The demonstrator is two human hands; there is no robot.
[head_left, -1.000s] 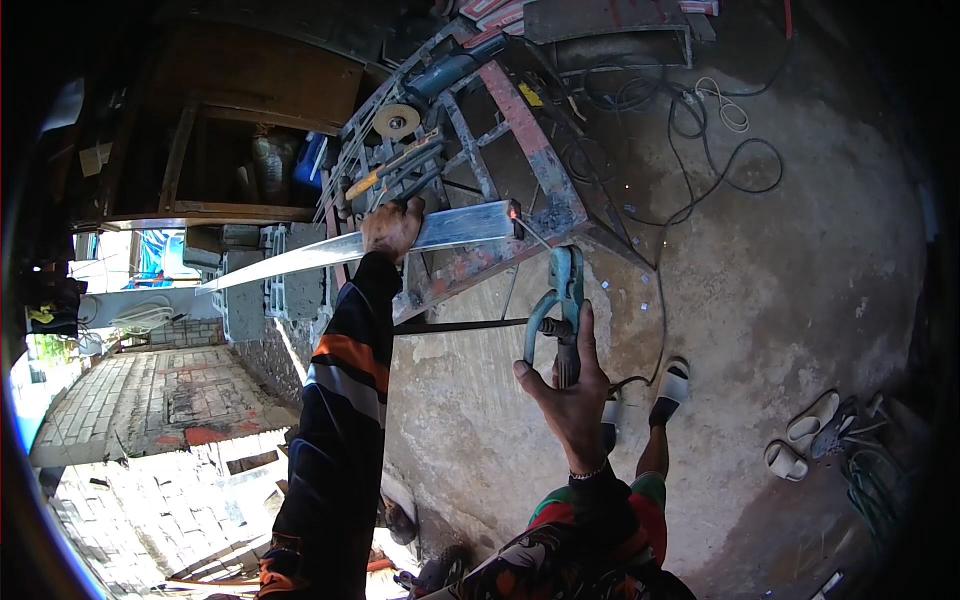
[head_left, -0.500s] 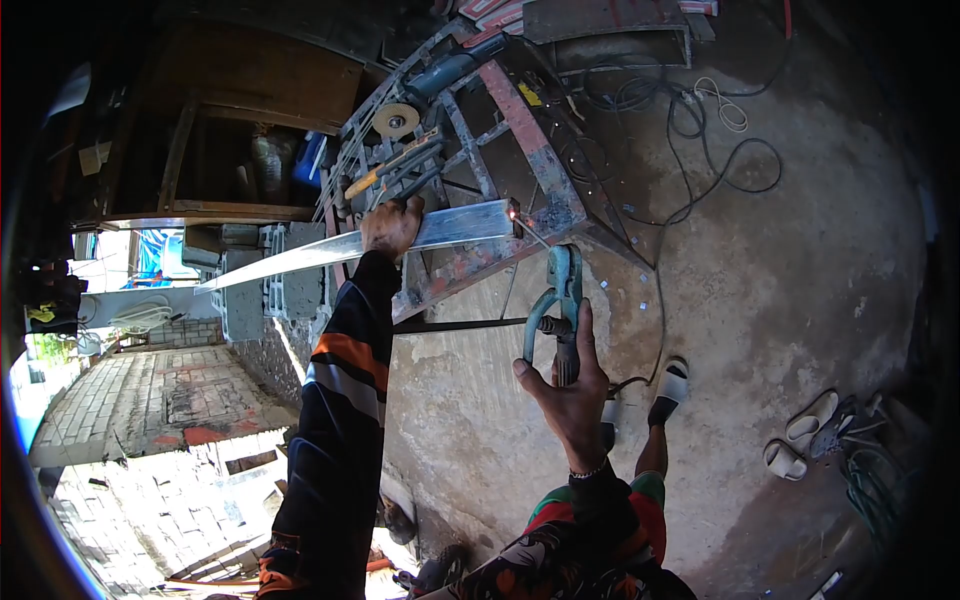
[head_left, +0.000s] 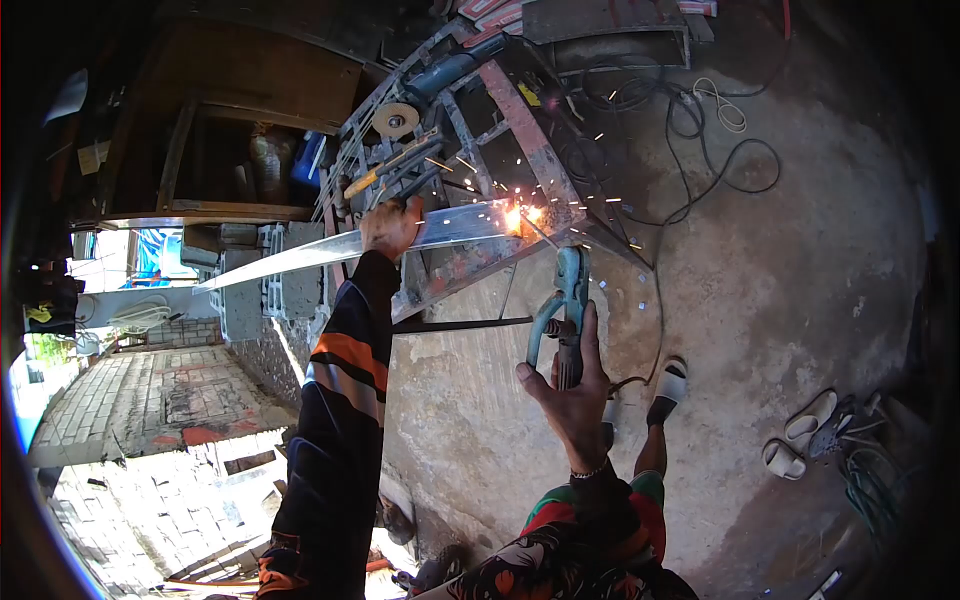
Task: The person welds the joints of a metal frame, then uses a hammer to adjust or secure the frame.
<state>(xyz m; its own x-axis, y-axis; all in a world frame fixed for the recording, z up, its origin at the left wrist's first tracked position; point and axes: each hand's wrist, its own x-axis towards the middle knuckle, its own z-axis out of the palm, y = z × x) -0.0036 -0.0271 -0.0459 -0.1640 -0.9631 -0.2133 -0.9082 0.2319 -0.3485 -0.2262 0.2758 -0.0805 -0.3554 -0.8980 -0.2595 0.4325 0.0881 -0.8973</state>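
"What lay across that scuffed counter (head_left: 518, 115)?"
"A metal bar (head_left: 460, 226), gripped by the left hand (head_left: 391, 228), with sparks (head_left: 522, 214) at its end."
"And the right hand (head_left: 575, 402)?"
"It clasped the electrode holder (head_left: 572, 283) over the stained concrete floor (head_left: 780, 280)."

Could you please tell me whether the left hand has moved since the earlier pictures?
No; judged against the orange handle just above it, the left hand on the metal bar hasn't visibly shifted.
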